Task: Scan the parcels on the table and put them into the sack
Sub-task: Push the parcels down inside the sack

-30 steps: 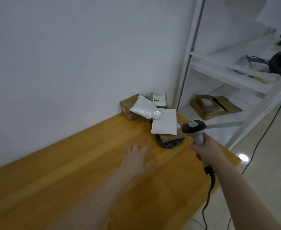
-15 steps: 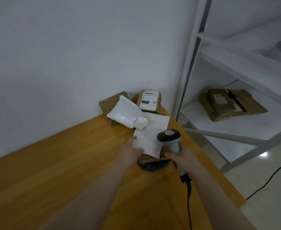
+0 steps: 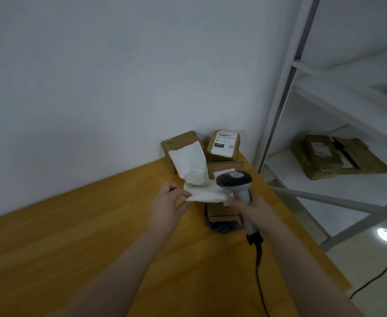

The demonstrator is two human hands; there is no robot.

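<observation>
- The flat white mailer (image 3: 207, 195) is pinched at its near left corner by the left hand (image 3: 168, 203), with the thumb on top. It is held at the front of the parcel heap in the far corner of the desk (image 3: 73, 248), against the wall.
- The white pouch (image 3: 191, 164) is leaned on a brown box (image 3: 180, 143), and its lower end appears to rest on the mailer. If the mailer is drawn out sharply, the pouch may be dragged along or toppled.
- Only a corner of thin film is held, so the mailer may slip free or sag, and its label may be folded away from the beam.
- The scanner (image 3: 233, 180) is gripped round its handle by the right hand (image 3: 250, 210), with its head over the heap. The labelled box (image 3: 225, 145) behind could be read by mistake.
- The cable (image 3: 258, 268) is trailed over the desk's near edge and could be snagged when the scanner is swung.
- A small box (image 3: 223, 212) on a dark bag (image 3: 222, 227) is set under the mailer near the desk's right edge and could be knocked off.
- No sack can be made out, so the drop cannot be judged.
</observation>
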